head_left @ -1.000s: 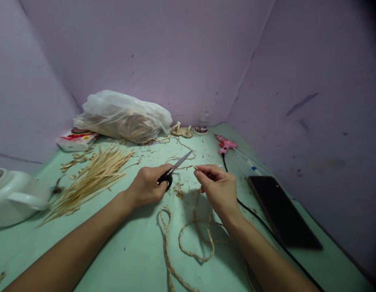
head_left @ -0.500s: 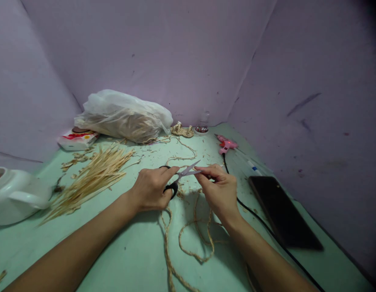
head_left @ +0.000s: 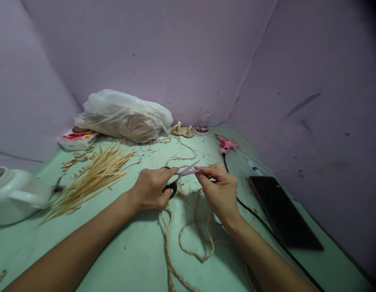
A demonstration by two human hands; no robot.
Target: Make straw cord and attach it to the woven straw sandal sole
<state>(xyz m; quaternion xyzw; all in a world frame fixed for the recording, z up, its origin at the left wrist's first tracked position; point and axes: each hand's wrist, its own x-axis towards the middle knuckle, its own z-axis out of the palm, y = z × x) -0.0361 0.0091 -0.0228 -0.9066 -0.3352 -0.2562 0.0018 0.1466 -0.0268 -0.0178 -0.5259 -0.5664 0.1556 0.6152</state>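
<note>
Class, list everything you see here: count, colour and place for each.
Scissors: one, grey, black-handled, centre
Cord: count unclear, tan, front
Fibre strips: many, straw-coloured, left
Scraps: many, tan, scattered
Plastic bag: one, whitish, back
Box: one, white and red, left
Handled vessel: one, white, left
Woven piece: seemingly one, tan, back
Container: one, clear, back
Glue gun: one, pink, right
Cable: one, black, right
Stick: one, pale, blue-marked, right
Flat device: one, black, right
Table: one, green, below
Walls: three, purple, around
Left hand: one, on scissors
Right hand: one, at scissors' tips

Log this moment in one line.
left grip: holding open scissors | right grip: pinching cord beside scissors | glue gun: red light lit
</note>
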